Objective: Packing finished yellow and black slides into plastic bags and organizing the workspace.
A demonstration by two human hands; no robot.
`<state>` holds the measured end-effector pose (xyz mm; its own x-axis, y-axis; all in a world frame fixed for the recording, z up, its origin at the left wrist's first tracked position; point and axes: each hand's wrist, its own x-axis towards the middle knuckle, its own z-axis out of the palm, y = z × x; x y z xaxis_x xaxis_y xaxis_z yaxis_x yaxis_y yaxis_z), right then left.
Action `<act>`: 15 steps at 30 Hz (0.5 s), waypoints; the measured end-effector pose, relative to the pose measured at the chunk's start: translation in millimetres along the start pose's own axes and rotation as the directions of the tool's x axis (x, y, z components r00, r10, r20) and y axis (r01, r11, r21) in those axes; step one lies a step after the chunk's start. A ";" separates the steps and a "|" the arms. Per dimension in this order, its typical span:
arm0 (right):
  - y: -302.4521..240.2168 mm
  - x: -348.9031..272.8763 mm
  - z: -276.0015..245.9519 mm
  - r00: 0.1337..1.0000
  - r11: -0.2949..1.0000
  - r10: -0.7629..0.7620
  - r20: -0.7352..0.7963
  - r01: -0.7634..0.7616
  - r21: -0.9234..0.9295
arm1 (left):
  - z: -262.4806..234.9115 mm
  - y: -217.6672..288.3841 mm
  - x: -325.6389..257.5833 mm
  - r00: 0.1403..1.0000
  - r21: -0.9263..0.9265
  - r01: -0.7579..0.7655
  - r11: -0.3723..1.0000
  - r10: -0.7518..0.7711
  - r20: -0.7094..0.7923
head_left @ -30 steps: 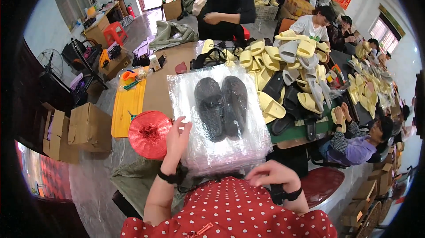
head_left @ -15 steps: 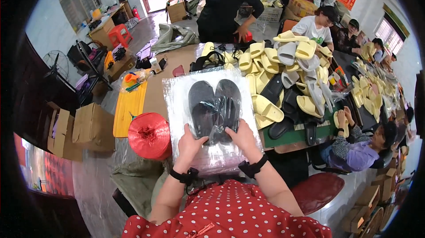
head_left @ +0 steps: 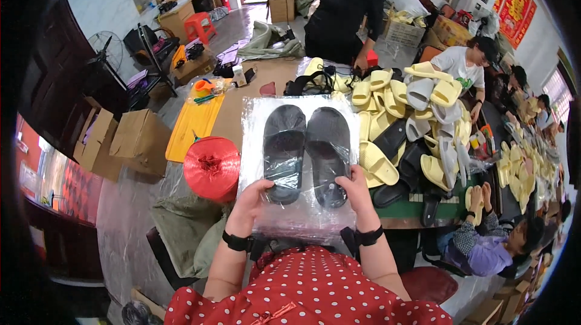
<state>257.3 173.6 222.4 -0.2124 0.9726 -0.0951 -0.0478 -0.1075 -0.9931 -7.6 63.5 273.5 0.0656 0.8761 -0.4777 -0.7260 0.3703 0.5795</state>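
Clear plastic bag (head_left: 301,161) w/ black slippers (head_left: 305,151): left hand (head_left: 253,202) & right hand (head_left: 358,195) grips closed on it, seemingly pinching.

We note black slippers (head_left: 305,149) in a clear bag (head_left: 254,125), a red twine spool (head_left: 212,167), pale yellow slippers (head_left: 378,164), and a red white-dotted garment (head_left: 302,295).

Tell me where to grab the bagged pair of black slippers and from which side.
Grip the bagged pair of black slippers at the near end, coming from the person's side of the table. The heels point that way, and the left hand and right hand already clasp one heel each through the clear plastic bag. The far end is probably awkward, since yellow slippers crowd the right edge.
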 end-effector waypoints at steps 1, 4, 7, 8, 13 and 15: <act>0.8 -0.5 6.0 1.000 1.000 0.002 0.017 -0.002 -0.001 | 5.6 -1.4 -4.0 1.000 -0.008 -0.011 1.000 0.011 -0.011; -4.8 -13.8 34.6 0.982 0.988 -0.140 -0.129 0.129 -0.090 | 37.2 -6.3 -23.4 0.995 -0.256 0.083 0.963 -0.064 0.080; -13.7 -38.5 68.6 0.958 0.962 -0.254 -0.132 0.236 -0.136 | 30.6 -40.5 -15.1 0.946 0.145 -0.314 0.938 0.296 0.132; 0.7 -36.2 59.9 0.975 0.937 -0.206 -0.083 0.172 -0.306 | 37.1 -42.6 -18.0 0.958 0.161 -0.269 0.950 0.246 0.146; -33.0 -56.3 62.8 0.974 0.957 -0.217 0.058 0.224 -0.182 | 33.1 -49.8 -29.2 0.951 0.139 -0.307 0.942 0.297 0.087; -20.6 -50.9 59.9 0.917 0.976 -0.177 0.358 0.211 -0.056 | 13.0 -44.1 -49.4 0.927 0.096 -0.364 0.926 0.371 -0.063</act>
<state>210.6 114.0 251.8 -0.5354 0.8369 0.1137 -0.0367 0.1115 -0.9931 30.0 7.9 280.1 -0.2513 0.9297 -0.2694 -0.6307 0.0539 0.7742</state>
